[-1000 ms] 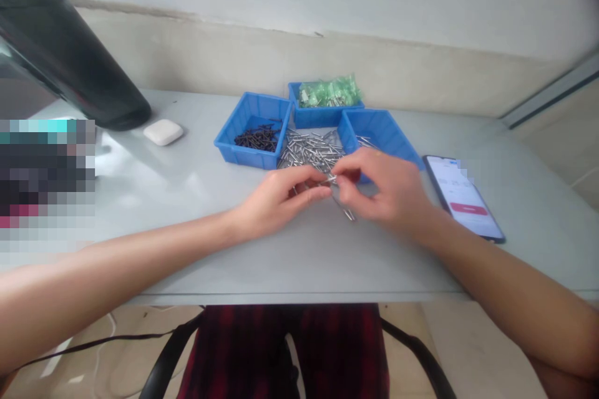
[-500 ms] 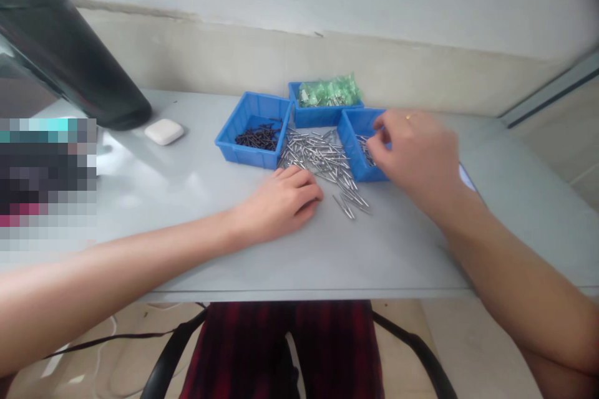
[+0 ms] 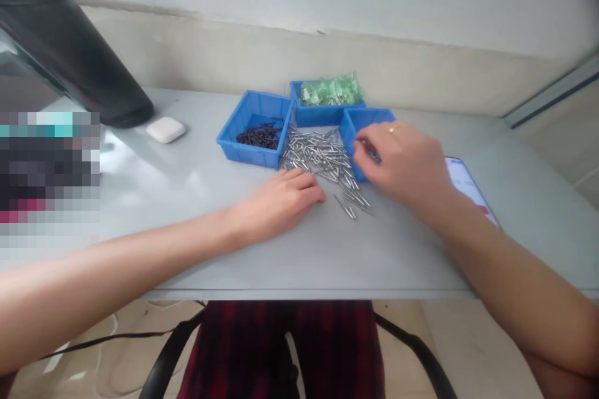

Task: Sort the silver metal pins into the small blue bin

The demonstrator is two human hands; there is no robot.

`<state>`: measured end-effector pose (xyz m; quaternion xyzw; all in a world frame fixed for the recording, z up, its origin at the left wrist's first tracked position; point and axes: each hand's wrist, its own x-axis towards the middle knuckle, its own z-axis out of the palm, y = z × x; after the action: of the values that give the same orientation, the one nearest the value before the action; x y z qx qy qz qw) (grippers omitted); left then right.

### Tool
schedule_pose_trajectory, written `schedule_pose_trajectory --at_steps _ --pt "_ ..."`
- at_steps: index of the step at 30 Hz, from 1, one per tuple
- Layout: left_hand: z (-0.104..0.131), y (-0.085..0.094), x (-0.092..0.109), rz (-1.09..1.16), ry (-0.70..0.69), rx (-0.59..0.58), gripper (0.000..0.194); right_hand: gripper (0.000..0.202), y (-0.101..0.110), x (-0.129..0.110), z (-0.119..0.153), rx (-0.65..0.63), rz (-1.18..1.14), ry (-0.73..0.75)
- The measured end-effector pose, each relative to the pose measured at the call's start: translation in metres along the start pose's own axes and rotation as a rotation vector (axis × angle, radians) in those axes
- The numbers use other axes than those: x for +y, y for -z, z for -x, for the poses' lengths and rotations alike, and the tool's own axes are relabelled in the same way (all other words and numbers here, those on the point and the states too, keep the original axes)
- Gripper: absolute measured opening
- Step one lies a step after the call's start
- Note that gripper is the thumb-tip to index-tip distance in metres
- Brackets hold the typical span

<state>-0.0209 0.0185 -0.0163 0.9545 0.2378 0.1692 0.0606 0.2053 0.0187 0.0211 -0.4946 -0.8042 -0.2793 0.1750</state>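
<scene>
A loose pile of silver metal pins (image 3: 321,153) lies on the grey table between three blue bins. My left hand (image 3: 285,202) rests flat on the tabletop at the pile's near-left edge, its fingers loosely bent and nothing seen in them. Over the near side of the right blue bin (image 3: 369,115) is my right hand (image 3: 405,162), thumb and forefinger brought together in a pinch. Whatever may be between those fingertips is too small to make out. This hand hides most of the bin and its contents. A few pins (image 3: 346,206) lie apart, nearer the front.
Dark screws (image 3: 259,136) fill part of the left blue bin (image 3: 229,144). The rear blue bin (image 3: 327,116) holds green plastic packets (image 3: 332,90). A phone (image 3: 470,190) lies beside my right wrist. At left are a white case (image 3: 165,129) and a large black cylinder (image 3: 88,50).
My right hand has moved left and slightly down, from over the right bin toward the pin pile, uncovering more of the phone. My left hand stays nearly still.
</scene>
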Motion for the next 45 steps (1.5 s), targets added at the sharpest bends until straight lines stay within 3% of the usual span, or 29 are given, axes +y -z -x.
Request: schedule_pose_trajectory --at_steps 4,7,14,45 --pt "0.001 -0.002 0.000 0.044 -0.038 0.030 0.025 0.023 0.003 -0.013 0.002 -0.032 -0.182 0.355" --pt "0.001 -0.004 0.000 0.064 -0.050 0.041 0.026 0.023 0.001 -0.022 0.004 -0.086 -0.292 0.475" --pt "0.003 -0.005 -0.002 0.147 -0.055 0.036 0.027 0.019 -0.006 -0.025 0.007 -0.204 -0.277 0.449" --pt "-0.001 -0.001 0.003 0.047 -0.073 0.007 0.026 0.018 -0.006 -0.029 0.009 -0.277 -0.251 0.449"
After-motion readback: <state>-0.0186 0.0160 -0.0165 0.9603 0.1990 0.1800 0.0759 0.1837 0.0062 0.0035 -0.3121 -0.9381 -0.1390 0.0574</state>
